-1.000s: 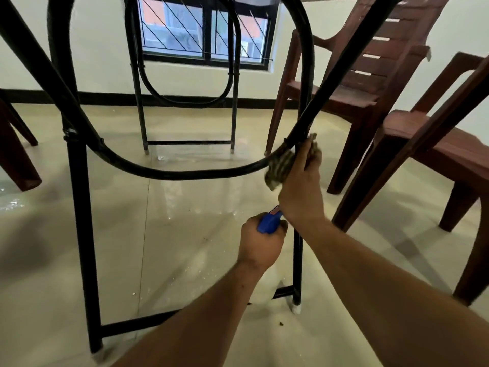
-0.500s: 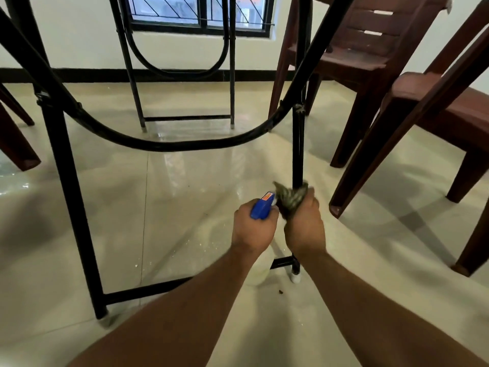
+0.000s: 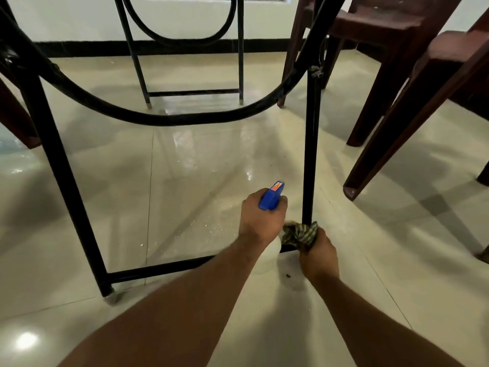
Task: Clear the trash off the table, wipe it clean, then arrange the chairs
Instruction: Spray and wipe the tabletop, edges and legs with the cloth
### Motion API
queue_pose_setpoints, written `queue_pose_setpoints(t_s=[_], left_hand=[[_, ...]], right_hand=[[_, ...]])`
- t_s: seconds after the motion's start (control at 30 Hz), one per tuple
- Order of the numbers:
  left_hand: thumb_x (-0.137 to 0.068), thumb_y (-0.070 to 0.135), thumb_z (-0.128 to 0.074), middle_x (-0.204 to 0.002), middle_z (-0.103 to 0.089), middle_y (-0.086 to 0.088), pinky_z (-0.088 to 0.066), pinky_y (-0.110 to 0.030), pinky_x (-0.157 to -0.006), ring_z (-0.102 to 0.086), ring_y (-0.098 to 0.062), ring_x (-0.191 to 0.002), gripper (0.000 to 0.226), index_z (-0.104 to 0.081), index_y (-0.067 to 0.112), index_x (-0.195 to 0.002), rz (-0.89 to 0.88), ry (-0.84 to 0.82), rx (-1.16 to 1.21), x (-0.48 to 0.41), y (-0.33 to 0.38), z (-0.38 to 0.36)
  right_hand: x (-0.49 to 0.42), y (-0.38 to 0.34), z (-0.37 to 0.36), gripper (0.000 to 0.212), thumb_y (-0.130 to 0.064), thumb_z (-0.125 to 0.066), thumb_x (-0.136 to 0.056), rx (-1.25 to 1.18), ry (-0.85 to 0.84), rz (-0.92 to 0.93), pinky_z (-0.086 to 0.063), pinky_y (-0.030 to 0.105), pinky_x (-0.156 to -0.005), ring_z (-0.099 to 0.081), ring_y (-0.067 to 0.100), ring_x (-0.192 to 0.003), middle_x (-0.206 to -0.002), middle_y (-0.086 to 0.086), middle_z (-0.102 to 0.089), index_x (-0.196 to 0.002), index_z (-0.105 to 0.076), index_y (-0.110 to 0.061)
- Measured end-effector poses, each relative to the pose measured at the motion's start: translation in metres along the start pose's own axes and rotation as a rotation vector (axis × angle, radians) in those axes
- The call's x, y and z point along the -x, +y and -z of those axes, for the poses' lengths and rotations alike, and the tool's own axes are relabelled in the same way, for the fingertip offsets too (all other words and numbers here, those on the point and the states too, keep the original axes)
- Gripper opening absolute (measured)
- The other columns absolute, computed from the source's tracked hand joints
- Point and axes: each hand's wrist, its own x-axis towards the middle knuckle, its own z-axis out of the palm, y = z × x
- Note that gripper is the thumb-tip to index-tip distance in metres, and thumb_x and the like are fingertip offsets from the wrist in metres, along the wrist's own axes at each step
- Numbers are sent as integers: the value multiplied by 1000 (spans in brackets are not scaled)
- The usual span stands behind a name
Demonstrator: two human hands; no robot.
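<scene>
I look under the table at its black metal frame. My right hand (image 3: 318, 252) grips a striped green cloth (image 3: 300, 234) wrapped round the bottom of the near right table leg (image 3: 310, 154). My left hand (image 3: 260, 221) holds a spray bottle by its blue trigger head (image 3: 271, 196); the white bottle body (image 3: 270, 256) shows below my wrist. A curved black brace (image 3: 164, 119) hangs between the near legs. The tabletop is out of view.
Dark red plastic chairs stand to the right (image 3: 428, 83) and back right (image 3: 370, 25); another chair's leg (image 3: 16, 120) is at the left edge. The far table legs (image 3: 190, 92) stand by the wall. Crumbs (image 3: 211, 226) lie on the glossy tiled floor.
My right hand slid the cloth down the leg from the brace joint to near the floor. The camera tilted downward. My left hand kept the spray bottle.
</scene>
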Motion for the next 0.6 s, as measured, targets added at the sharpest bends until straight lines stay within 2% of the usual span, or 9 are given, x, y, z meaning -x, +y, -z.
queue_pose_setpoints(t_s=[0.1, 0.17, 0.23, 0.27, 0.33, 0.4, 0.5, 0.53, 0.6], left_hand=[[-84, 26, -63, -64, -48, -23, -43, -41, -54, -41, -25, -55, 29, -53, 2, -73, 17, 24, 22, -1, -4, 8], [-83, 25, -63, -63, -47, -23, -43, -41, -53, -41, -24, -55, 29, -53, -1, -74, 7, 34, 10, -1, -6, 13], [-83, 25, -62, -57, -39, -11, -39, -42, -51, -36, -23, -55, 31, -46, 2, -70, -15, 22, -19, 0, -6, 21], [-82, 26, -61, -57, -38, -8, -39, -44, -50, -35, -23, -55, 32, -44, 3, -69, -25, 18, -44, 0, -7, 25], [-82, 28, -61, -58, -36, -5, -41, -46, -50, -34, -23, -56, 33, -43, 5, -68, -35, 34, -83, 0, -6, 35], [-81, 28, -61, -59, -37, -6, -43, -48, -50, -34, -22, -56, 32, -44, 4, -69, -24, 70, -91, 0, -7, 46], [-81, 29, -61, -60, -39, -7, -47, -52, -50, -36, -22, -56, 31, -47, 3, -71, -11, 99, -110, 1, -7, 56], [-80, 30, -60, -60, -40, -7, -46, -51, -50, -36, -22, -56, 30, -47, 4, -71, -3, 102, -111, 2, -8, 59], [-80, 30, -59, -60, -38, -7, -41, -44, -50, -35, -23, -56, 30, -45, 5, -70, 10, 103, -101, 5, -7, 61]], right_hand=[[-1, -3, 7, 19, -17, -55, -97, 29, -47, -1, -46, 30, -83, -60, 22, -98, -116, 4, -66, -116, -56, -18], [13, -3, -2, 42, -8, -46, -97, 131, 21, 89, -47, 36, -99, -52, 27, -126, -143, 7, -51, -138, -45, -15], [34, 0, -19, 73, 4, -39, -93, 256, 60, 171, -29, 39, -119, -15, 26, -151, -166, 8, -8, -158, -12, -13], [42, 3, -26, 79, 8, -37, -91, 314, 61, 215, -19, 39, -123, 1, 25, -153, -166, 7, 9, -159, -3, -14], [55, 6, -31, 82, 11, -35, -90, 421, 9, 264, -6, 36, -122, 20, 23, -150, -162, 5, 26, -158, 4, -16], [63, 13, -28, 82, 11, -33, -91, 497, -95, 347, -6, 35, -122, 26, 22, -148, -161, 2, 28, -157, 3, -22], [63, 30, -12, 80, 7, -35, -93, 621, -291, 511, -12, 35, -125, 24, 17, -148, -162, -5, 25, -158, -3, -25], [60, 34, -8, 79, 6, -36, -93, 614, -301, 524, -12, 34, -125, 22, 16, -149, -162, -6, 23, -159, -5, -25], [58, 27, -4, 77, 3, -36, -95, 542, -214, 422, -6, 32, -125, 15, 14, -151, -162, -7, 20, -159, -4, -24]])
